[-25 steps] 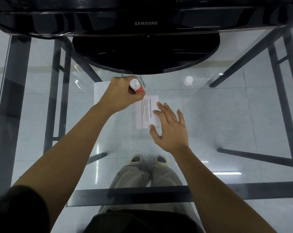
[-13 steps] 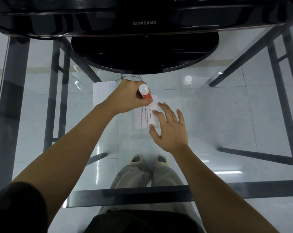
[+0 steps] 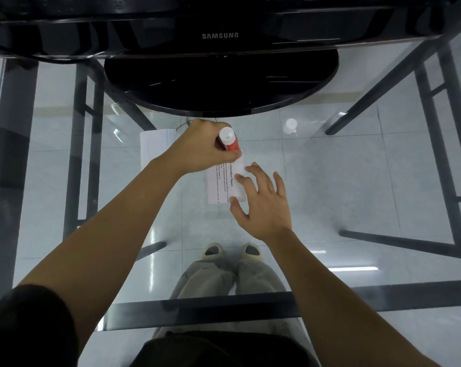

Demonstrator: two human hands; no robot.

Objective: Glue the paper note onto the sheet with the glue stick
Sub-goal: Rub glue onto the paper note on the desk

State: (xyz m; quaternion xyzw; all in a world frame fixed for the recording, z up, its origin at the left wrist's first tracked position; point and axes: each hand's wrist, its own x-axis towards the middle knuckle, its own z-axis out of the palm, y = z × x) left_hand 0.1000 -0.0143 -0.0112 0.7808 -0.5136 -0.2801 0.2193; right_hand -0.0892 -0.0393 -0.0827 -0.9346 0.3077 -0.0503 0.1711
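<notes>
Gluing: left hand [image 3: 201, 148] grips glue stick [image 3: 228, 140] at note's [image 3: 221, 185] far end.
Pinning: right hand [image 3: 262, 205] flat on note's right edge.

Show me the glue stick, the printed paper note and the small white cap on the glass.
glue stick [image 3: 230, 142]: head view, where its white end meets the red barrel.
paper note [image 3: 220, 185]: head view, on its printed lines.
small white cap [image 3: 290, 125]: head view, on its top.
</notes>
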